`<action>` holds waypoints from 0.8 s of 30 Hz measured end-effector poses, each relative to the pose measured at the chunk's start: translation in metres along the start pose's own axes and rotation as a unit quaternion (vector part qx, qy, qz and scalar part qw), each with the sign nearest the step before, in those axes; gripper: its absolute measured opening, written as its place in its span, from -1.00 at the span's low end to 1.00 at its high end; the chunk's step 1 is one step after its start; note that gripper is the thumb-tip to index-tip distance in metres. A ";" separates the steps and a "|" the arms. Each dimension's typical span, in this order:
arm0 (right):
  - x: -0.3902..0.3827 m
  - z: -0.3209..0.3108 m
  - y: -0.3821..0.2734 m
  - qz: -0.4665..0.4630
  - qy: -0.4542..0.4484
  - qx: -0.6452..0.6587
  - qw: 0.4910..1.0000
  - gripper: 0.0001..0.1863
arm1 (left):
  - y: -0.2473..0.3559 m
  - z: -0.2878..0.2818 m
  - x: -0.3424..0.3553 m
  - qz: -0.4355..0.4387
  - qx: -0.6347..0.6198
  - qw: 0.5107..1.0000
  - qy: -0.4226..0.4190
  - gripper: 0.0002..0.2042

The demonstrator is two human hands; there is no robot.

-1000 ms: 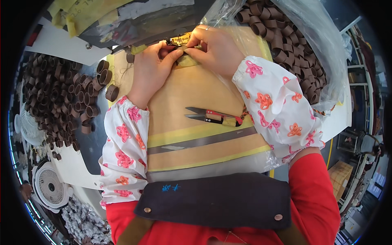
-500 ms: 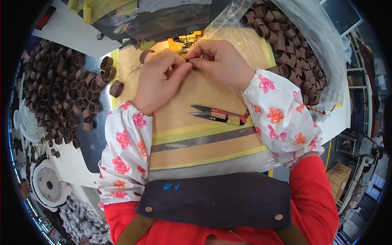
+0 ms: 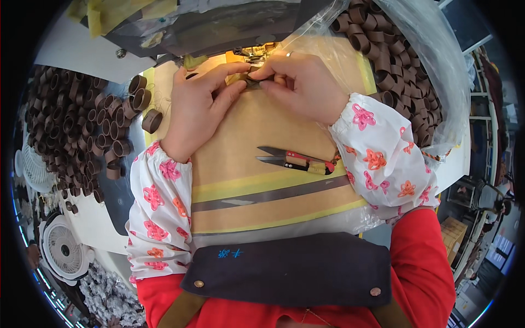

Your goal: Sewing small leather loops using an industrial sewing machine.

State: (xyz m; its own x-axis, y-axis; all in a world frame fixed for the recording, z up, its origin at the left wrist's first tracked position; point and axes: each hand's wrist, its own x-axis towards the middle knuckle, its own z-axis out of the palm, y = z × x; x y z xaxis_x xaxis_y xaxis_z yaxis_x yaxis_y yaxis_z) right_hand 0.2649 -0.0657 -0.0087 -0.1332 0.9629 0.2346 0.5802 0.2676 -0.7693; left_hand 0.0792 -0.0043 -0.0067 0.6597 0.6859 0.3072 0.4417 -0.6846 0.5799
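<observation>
Both of my hands meet just in front of the sewing machine's lit needle area [image 3: 256,53]. Between their fingertips is a small dark brown piece [image 3: 253,83], partly covered by the fingers; it resembles the brown loops lying around. My left hand [image 3: 203,101] pinches its left side with thumb and forefinger. On the other side my right hand [image 3: 306,87], with a ring on one finger, grips it between thumb and bent fingers. Thread snips [image 3: 295,160] with red and black handles lie on the tan work surface [image 3: 229,147] below my hands.
A large heap of brown loops [image 3: 71,120] covers the left side, with a few trailing threads beside my left hand. More brown loops [image 3: 404,76] fill a clear plastic bag [image 3: 451,65] at the right. The machine head [image 3: 208,27] overhangs the far edge. A white fan [image 3: 64,249] stands lower left.
My left hand has shifted left and its fingers have opened out around the piece. My right hand has moved slightly right, and the brown piece shows more between them.
</observation>
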 end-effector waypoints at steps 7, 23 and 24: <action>0.004 0.005 0.011 -0.040 0.101 -0.018 0.994 -0.87 | -0.003 0.011 0.008 -0.042 0.010 0.998 0.042 -0.82; 0.015 0.001 0.012 -0.053 0.103 -0.109 0.987 -0.91 | -0.009 0.020 0.017 -0.078 0.008 0.996 0.052 -0.77; 0.015 0.001 0.011 -0.041 0.091 -0.112 0.989 -0.91 | -0.007 0.020 0.017 -0.083 0.003 0.995 0.049 -0.77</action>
State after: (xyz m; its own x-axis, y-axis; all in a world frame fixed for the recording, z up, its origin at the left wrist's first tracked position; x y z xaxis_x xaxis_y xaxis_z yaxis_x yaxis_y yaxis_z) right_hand 0.2681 -0.0483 -0.0139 -0.0527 0.9108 0.4095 0.7393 0.3112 -0.5972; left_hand 0.0994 0.0079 -0.0207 0.5156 0.8097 0.2803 0.5423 -0.5616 0.6248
